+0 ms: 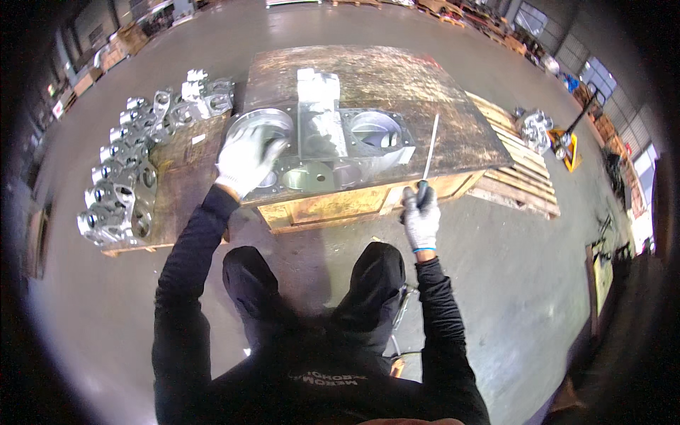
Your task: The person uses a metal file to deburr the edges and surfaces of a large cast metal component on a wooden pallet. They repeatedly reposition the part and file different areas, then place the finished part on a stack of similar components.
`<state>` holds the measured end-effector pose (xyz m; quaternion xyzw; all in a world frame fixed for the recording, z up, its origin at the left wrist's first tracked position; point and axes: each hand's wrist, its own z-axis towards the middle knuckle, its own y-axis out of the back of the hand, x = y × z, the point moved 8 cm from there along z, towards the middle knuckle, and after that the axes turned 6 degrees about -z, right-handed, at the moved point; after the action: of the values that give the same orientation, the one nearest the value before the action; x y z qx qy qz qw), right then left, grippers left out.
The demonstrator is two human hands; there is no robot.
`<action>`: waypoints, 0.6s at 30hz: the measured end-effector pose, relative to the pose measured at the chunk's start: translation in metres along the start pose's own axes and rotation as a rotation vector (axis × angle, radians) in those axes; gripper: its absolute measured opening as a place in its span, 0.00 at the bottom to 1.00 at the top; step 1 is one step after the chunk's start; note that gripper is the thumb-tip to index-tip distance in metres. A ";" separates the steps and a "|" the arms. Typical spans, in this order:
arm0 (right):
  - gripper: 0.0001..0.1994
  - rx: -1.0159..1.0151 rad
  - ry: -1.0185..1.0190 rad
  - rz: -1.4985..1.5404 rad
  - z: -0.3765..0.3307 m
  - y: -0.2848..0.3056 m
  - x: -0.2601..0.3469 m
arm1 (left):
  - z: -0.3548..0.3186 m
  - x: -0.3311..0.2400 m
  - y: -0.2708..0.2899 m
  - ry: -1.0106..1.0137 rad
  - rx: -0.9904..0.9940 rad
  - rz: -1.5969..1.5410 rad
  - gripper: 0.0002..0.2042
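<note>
Both arms in dark sleeves, extended forward from lower edge. Left hand [246, 160] gloved, fingers spread, palm down, pressed flat. Right hand [421, 216] gloved, fingers curled tight in a fist-like grip, wrist straight, held lower and nearer the body than the left.

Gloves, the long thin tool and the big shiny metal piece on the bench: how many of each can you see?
Gloved hands: 2, the left hand on the big metal casting, the right hand gripping the tool
Long thin tool: 1
Big metal casting: 1
Total: 4
</note>
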<state>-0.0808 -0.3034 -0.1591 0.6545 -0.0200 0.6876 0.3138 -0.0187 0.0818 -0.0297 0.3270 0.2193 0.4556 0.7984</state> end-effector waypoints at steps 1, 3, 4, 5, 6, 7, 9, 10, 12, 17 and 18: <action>0.21 -0.134 0.080 -0.235 0.003 0.015 0.000 | -0.018 0.010 -0.003 -0.023 -0.018 -0.036 0.19; 0.24 -0.200 0.247 -0.356 0.000 0.030 -0.002 | -0.035 0.028 -0.020 -0.001 -0.039 0.019 0.20; 0.26 -0.191 0.249 -0.498 -0.002 0.032 -0.010 | -0.038 0.034 -0.027 0.009 -0.076 0.092 0.20; 0.25 -0.180 0.307 -0.519 -0.006 0.030 -0.015 | -0.040 0.037 -0.031 0.012 -0.121 0.165 0.22; 0.25 -0.173 0.388 -0.528 -0.010 0.027 -0.016 | -0.040 0.040 -0.036 0.036 -0.138 0.177 0.22; 0.25 -0.188 0.443 -0.475 -0.014 0.025 -0.018 | -0.039 0.043 -0.040 0.053 -0.162 0.190 0.23; 0.26 -0.171 0.375 -0.571 -0.005 0.014 -0.022 | -0.035 0.044 -0.041 0.049 -0.207 0.233 0.25; 0.26 -0.182 0.400 -0.598 0.002 0.008 -0.014 | -0.033 0.045 -0.043 0.057 -0.184 0.278 0.26; 0.23 -0.218 0.447 -0.596 0.022 0.002 0.012 | -0.032 0.038 -0.034 -0.017 -0.289 0.203 0.28; 0.20 -0.203 0.586 -0.586 0.062 0.004 0.079 | -0.025 0.044 -0.035 0.087 -0.217 0.235 0.31; 0.20 -0.130 0.532 -0.612 0.061 0.005 0.074 | -0.022 0.045 -0.038 0.117 -0.190 0.325 0.32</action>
<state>-0.0250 -0.3041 -0.0812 0.4083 0.2138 0.7052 0.5388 0.0113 0.1137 -0.0743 0.2545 0.1657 0.6152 0.7275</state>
